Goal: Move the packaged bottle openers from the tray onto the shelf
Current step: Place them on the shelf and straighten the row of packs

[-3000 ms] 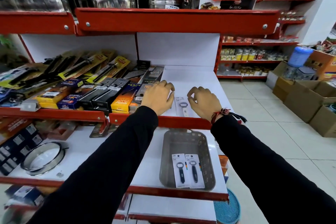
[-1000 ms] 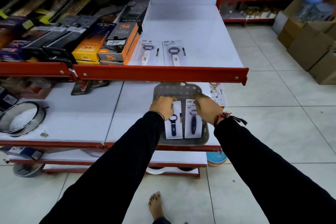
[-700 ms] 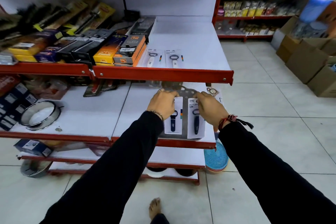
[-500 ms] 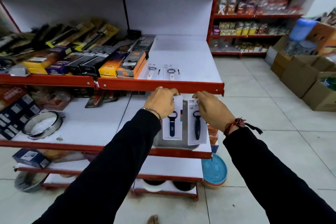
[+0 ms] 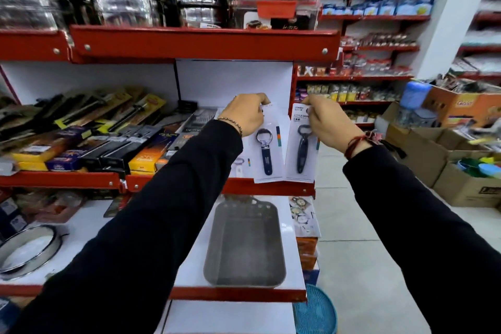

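My left hand point(image 5: 245, 114) pinches the top of a white card with a dark blue bottle opener point(image 5: 265, 153). My right hand point(image 5: 325, 122) grips the top of a second packaged bottle opener point(image 5: 301, 153) beside it. Both cards hang upright above the front of the white middle shelf point(image 5: 233, 89), their lower edges near its red lip. On that shelf, another packaged opener point(image 5: 241, 164) lies flat, mostly hidden by my left sleeve. The grey perforated tray point(image 5: 245, 244) stands on the shelf below and nothing is in it.
Boxed lighters and carded kitchen tools point(image 5: 89, 141) fill the left half of the middle shelf. Steel pots sit on the top shelf. A round metal ring point(image 5: 27, 249) lies lower left, a carded item point(image 5: 302, 217) right of the tray. Cardboard boxes point(image 5: 461, 171) stand on the floor at right.
Both hands lifted the two packaged openers out of the tray and raised them to the level of the middle shelf. The tray now holds nothing. The view tilted upward.
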The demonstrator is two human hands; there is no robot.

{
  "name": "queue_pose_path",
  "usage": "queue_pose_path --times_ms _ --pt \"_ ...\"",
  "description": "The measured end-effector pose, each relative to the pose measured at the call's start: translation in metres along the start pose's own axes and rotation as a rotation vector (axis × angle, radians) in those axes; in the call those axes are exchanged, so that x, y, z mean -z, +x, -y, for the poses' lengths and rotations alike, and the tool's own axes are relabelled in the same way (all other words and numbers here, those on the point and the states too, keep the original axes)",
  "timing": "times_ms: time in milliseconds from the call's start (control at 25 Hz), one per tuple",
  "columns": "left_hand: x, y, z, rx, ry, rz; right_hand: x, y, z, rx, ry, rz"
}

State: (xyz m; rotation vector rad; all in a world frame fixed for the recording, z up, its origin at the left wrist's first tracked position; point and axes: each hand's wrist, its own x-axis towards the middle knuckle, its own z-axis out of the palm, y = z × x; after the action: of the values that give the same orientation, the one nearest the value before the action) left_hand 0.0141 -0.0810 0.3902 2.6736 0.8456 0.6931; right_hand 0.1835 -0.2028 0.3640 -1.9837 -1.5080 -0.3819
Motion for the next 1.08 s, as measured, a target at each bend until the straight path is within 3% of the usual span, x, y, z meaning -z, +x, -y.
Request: queue_pose_path --times_ms 120,440,640,800,1080 --pt "-0.009 0.043 0.006 0.017 0.041 0.023 -0.015 0.032 -0.014 -0.050 -0.023 0.070" --pt "-0.091 0.094 0.045 0.121 0.032 0.325 -0.083 0.057 -0.048 -0.231 -0.090 0.341" --pt "-0.133 0.090 0.062 0.063 0.073 0.296 -0.118 0.052 -0.066 -0.290 -0.113 0.419" --pt "-0.151 0.077 0.070 0.035 0.275 0.350 -0.133 0.045 -0.072 -0.314 -0.152 0.457" --pt "-0.144 0.055 0.081 0.010 0.359 0.353 -0.132 0.029 -0.062 -0.317 -0.245 0.514"
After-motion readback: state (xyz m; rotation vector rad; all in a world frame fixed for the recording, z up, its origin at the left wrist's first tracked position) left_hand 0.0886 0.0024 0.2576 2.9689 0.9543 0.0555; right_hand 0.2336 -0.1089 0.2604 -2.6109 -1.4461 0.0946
